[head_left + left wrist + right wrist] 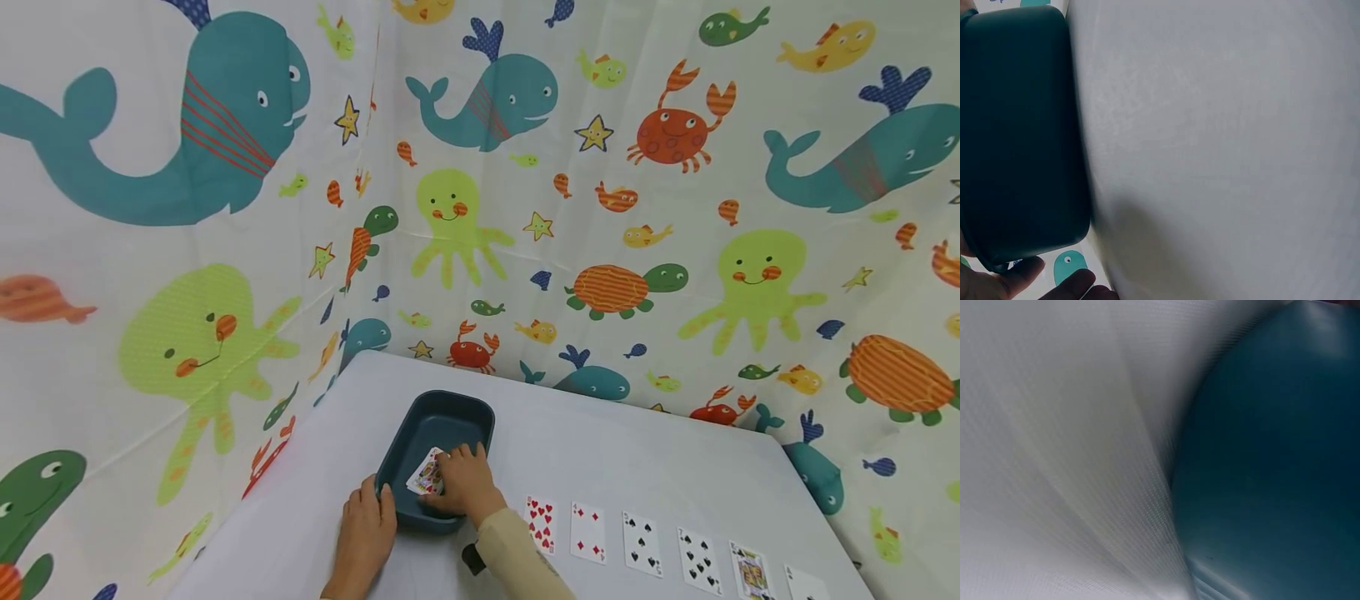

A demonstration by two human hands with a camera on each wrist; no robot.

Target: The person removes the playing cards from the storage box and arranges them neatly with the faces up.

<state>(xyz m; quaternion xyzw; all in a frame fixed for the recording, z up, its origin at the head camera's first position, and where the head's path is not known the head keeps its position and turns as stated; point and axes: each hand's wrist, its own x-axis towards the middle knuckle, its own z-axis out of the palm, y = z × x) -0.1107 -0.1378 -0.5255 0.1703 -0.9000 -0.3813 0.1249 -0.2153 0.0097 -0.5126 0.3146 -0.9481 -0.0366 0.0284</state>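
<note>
A dark teal bin stands on the white-covered table in the head view. Inside it lies a small, slightly fanned bunch of playing cards, a face card on top. My right hand reaches over the bin's right rim and grips the bunch at its right side, with the thumb below and the fingers above. At the bin's left front side, my left hand rests with fairly straight fingers against the wall. The left wrist view shows the bin's outer wall and some fingertips.
Several face-up playing cards lie in a row right of the bin, among them a four of diamonds and a face card. A small black object sits by the right sleeve. A sea-animal curtain hangs behind the table.
</note>
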